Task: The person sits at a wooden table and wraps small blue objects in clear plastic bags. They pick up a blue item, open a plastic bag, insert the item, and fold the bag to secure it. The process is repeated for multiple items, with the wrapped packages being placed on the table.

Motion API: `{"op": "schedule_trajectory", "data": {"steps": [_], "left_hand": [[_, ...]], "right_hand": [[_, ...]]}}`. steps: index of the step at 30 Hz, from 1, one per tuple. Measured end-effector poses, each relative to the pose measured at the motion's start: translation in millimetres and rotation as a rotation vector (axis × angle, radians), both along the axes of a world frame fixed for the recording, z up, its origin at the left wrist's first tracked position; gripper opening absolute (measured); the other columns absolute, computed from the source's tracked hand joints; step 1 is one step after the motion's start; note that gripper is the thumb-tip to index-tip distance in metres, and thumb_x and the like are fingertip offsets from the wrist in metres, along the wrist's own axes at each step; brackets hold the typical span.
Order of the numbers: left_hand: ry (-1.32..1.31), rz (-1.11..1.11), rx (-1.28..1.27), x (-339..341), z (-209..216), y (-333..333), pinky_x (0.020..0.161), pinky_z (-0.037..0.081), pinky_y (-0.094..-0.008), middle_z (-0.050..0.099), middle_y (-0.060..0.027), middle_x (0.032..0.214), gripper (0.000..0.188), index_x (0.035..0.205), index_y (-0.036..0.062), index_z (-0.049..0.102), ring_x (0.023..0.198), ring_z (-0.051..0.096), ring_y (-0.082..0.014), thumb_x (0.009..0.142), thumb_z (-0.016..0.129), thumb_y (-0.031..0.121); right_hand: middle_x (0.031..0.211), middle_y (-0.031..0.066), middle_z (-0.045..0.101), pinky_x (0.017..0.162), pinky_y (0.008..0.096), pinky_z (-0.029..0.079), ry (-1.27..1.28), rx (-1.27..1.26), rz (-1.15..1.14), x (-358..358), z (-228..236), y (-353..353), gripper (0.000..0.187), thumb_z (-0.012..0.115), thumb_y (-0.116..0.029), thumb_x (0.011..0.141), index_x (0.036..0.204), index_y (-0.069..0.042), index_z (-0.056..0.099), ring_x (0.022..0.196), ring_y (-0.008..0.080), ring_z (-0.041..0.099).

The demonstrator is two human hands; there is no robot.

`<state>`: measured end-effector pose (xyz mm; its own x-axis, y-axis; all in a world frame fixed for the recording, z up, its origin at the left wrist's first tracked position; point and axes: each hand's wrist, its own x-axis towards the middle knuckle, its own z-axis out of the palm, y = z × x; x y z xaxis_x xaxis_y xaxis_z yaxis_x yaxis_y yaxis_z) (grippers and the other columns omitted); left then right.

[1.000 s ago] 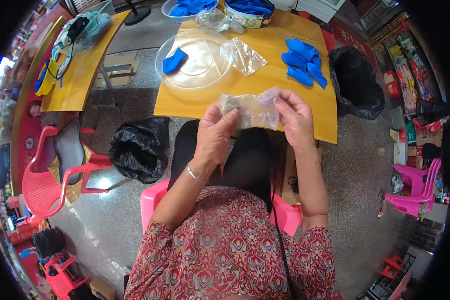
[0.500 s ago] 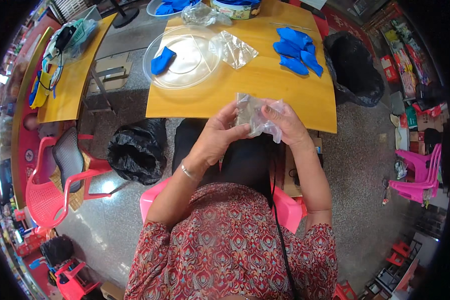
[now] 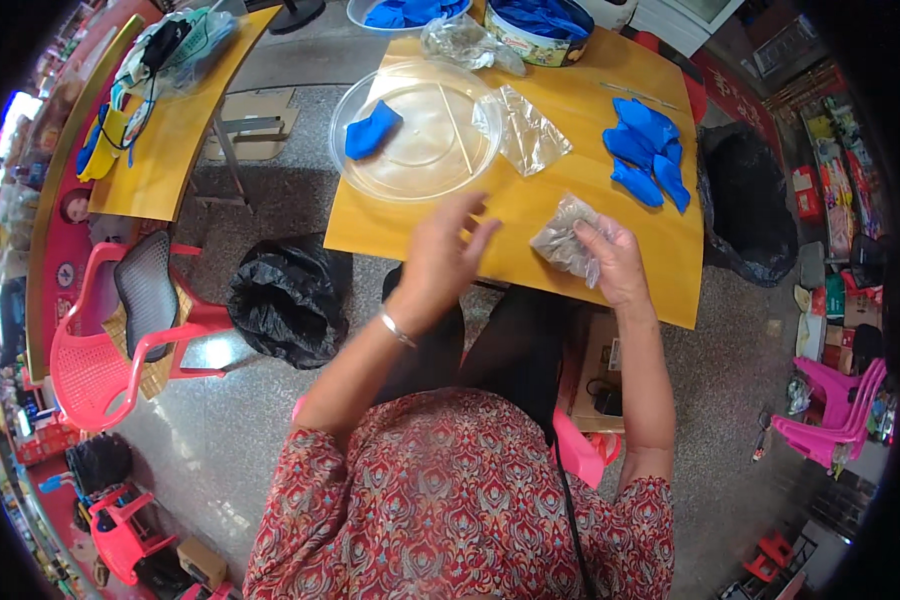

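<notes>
- I can't make out what is inside the crumpled clear packet (image 3: pixel 568 240); its folds and glare muddle the greyish contents, and the right hand's (image 3: pixel 618 262) thumb covers part of it.
- That right hand pinches the packet, thumb on top, just above the near edge of the worktop (image 3: pixel 660 270); the underside fingers are mostly hidden from me.
- The left hand (image 3: pixel 450 245) is a little blurred, its fingers spread and curved, near the round clear tray (image 3: pixel 420 150); I can't tell whether a fingertip touches anything.
- At the top of the view, a clear bowl (image 3: pixel 378 24) and a printed tub (image 3: pixel 535 48), both with blue pieces inside, are cut off.
- The worktop is smooth yellow wood, standing on a speckled grey floor (image 3: pixel 710 450), with black plastic bags (image 3: pixel 290 300) gaping on either side and a pink chair (image 3: pixel 95 370) off to the left.
- One soft-looking blue piece (image 3: pixel 373 130) and a thin pale stick (image 3: pixel 456 128) lie in the tray; a shiny, creased plastic sheet (image 3: pixel 530 130) overlaps its right rim.
- More rumpled blue pieces (image 3: pixel 642 130) bunch together at the worktop's right.
</notes>
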<state>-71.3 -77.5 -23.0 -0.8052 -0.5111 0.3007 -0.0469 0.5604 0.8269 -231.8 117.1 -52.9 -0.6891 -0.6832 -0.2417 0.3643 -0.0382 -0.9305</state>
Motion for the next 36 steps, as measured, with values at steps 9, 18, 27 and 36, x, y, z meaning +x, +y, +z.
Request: {"op": "schedule_trajectory", "data": {"steps": [9, 18, 27, 36], "left_hand": [[-0.434, 0.171, -0.757, -26.6, 2.3, -136.3, 0.081, 0.049, -0.0424, 0.061, -0.0173, 0.100, 0.031, 0.102, 0.0027, 0.058, 0.095, 0.059, -0.0352, 0.079, 0.071, 0.020], [-0.383, 0.236, -0.621, -47.3, -18.3, -182.7, 0.069, 0.050, -0.0461, 0.066, -0.0155, 0.093, 0.018, 0.095, 0.0074, 0.067, 0.077, 0.064, -0.0363, 0.084, 0.063, 0.021], [0.105, -0.219, 1.188, -6.6, 38.7, -67.6, 0.071, 0.054, -0.0261, 0.067, -0.0052, 0.090, 0.017, 0.102, -0.0011, 0.064, 0.076, 0.065, -0.0121, 0.094, 0.060, 0.013], [0.024, -0.341, 1.275, 14.7, 41.4, -12.6, 0.083, 0.052, -0.0301, 0.066, -0.0054, 0.102, 0.027, 0.114, -0.0009, 0.059, 0.090, 0.063, -0.0135, 0.098, 0.052, 0.019]], "right_hand": [[0.116, 0.0148, 0.061, 0.087, 0.0402, 0.047, 1.434, 0.574, -0.401, -12.8, 29.6, -2.6, 0.033, 0.069, -0.017, 0.084, 0.111, 0.000, 0.062, 0.106, 0.0331, 0.058], [0.105, 0.0126, 0.067, 0.085, 0.0357, 0.050, 1.228, 0.358, -0.260, 27.2, 56.4, -2.3, 0.019, 0.070, -0.005, 0.081, 0.100, 0.000, 0.066, 0.096, 0.0281, 0.065], [0.102, 0.0097, 0.068, 0.085, 0.0292, 0.049, 0.842, 0.038, -0.067, 61.5, 66.0, -48.1, 0.016, 0.066, -0.011, 0.090, 0.100, 0.002, 0.067, 0.094, 0.0172, 0.064], [0.095, 0.0093, 0.066, 0.077, 0.0271, 0.050, 0.405, -0.144, -0.118, 79.5, 63.1, -48.4, 0.018, 0.070, -0.012, 0.087, 0.101, -0.001, 0.067, 0.086, 0.0152, 0.064]]}}
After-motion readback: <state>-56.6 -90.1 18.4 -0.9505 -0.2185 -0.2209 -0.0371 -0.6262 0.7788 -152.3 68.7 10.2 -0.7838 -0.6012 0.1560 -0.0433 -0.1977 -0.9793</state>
